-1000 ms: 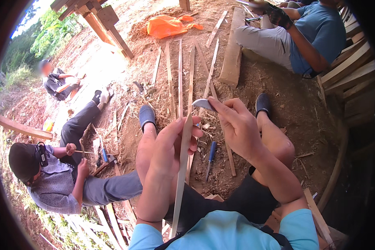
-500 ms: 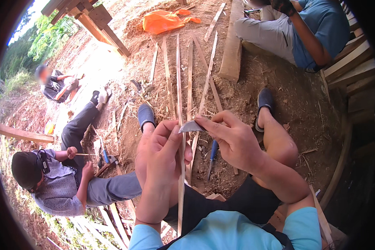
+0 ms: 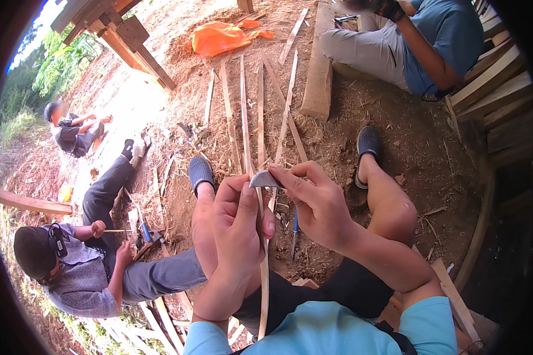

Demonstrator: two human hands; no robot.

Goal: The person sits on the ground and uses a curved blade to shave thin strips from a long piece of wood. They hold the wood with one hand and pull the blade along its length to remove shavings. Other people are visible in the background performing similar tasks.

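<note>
Between my legs, a long thin wooden strip (image 3: pixel 264 302) runs from near my lap away over the ground. My left hand (image 3: pixel 234 222) is closed around it, with the thumb up by the blade. In my right hand (image 3: pixel 320 204), thumb and fingers pinch a short grey blade with a curved back (image 3: pixel 266 180). The blade lies crosswise over the strip, its left end close to my left thumb. Whether its edge cuts into the wood cannot be seen. A blue-handled tool (image 3: pixel 295 222) with a thin shaft lies on the soil below my right hand.
Several wooden strips (image 3: pixel 228 112) and a thick beam (image 3: pixel 318 77) lie ahead, near an orange plastic bag (image 3: pixel 225 38). One person (image 3: pixel 80 266) sits close at left, by a blue-handled hammer (image 3: pixel 146 232). Others sit at far left (image 3: pixel 71 133) and upper right (image 3: pixel 438 47).
My hands keep the same grip on blade and strip. The strip's near part now bows slightly. The view has shifted a little, and the far-left person's arms and posture have changed.
</note>
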